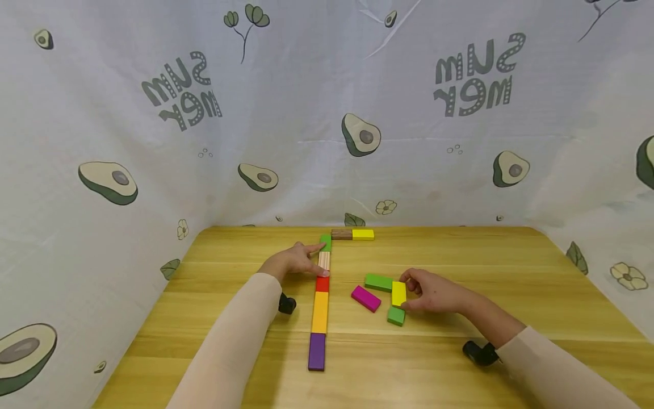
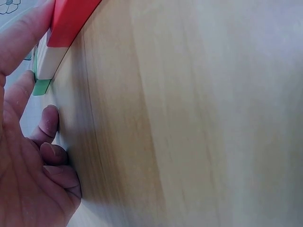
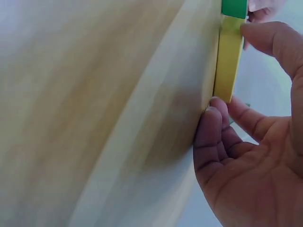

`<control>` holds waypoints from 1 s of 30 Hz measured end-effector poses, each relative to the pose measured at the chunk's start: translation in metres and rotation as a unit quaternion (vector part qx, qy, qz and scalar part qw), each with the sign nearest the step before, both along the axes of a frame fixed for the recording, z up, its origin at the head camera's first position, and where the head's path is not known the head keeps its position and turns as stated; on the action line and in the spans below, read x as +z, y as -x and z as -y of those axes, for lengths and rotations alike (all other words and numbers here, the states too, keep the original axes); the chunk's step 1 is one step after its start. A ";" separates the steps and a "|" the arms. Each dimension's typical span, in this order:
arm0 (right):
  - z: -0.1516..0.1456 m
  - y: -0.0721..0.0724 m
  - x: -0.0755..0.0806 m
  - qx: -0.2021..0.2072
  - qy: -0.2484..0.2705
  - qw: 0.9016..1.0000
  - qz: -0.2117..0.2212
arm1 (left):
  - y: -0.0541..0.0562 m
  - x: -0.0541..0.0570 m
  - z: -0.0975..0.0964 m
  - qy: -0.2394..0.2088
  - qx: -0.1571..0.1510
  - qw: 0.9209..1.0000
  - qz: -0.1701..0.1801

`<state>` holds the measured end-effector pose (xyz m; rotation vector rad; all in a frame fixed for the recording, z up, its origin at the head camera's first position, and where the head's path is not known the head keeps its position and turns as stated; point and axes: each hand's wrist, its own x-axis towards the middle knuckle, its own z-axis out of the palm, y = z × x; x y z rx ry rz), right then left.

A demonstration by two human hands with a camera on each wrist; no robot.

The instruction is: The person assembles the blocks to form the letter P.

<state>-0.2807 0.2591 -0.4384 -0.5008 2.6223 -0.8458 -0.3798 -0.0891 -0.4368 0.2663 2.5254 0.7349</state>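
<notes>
Yellow block (image 1: 398, 294) flat at about mid-table, its long side running between the near and far edges. Right hand (image 1: 434, 291) pinches it lengthwise: thumb at the end toward the near edge, fingertips at the end toward the far edge. Short green block (image 1: 395, 316) touches its near end; long green block (image 1: 378, 282) meets its left side by the far end. Pink block (image 1: 365, 299) lies slantwise just beside these, toward the table's left edge. Further left, a straight column, listed from the far edge toward the near edge: green column block (image 1: 327, 240), pale wood block (image 1: 324, 260), red block (image 1: 322, 284), orange block (image 1: 320, 312), purple block (image 1: 317, 352). Left hand (image 1: 293, 262): thumb and index spread apart, thumb touching red, index touching green; other fingers bent inward. Along the far edge of the table (image 1: 409, 375), brown block (image 1: 342, 234) and yellow end block (image 1: 363, 234) lie end to end, rightward from the column's top. Behind, a white curtain (image 1: 317, 74) with avocado prints; legible lettering "SUM / MER", twice, mirror-reversed, in grey.
</notes>
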 end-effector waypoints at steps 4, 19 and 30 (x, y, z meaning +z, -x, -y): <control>0.001 0.000 0.000 -0.008 -0.029 0.999 -0.031 | 0.000 0.001 0.002 -0.002 0.005 1.000 0.002; 0.003 0.070 -0.002 -0.049 0.006 0.998 -0.029 | 0.001 -0.001 0.004 -0.003 0.011 1.000 0.008; 0.010 0.109 -0.002 -0.060 0.036 0.997 0.031 | 0.001 0.002 0.002 0.003 0.007 1.000 0.003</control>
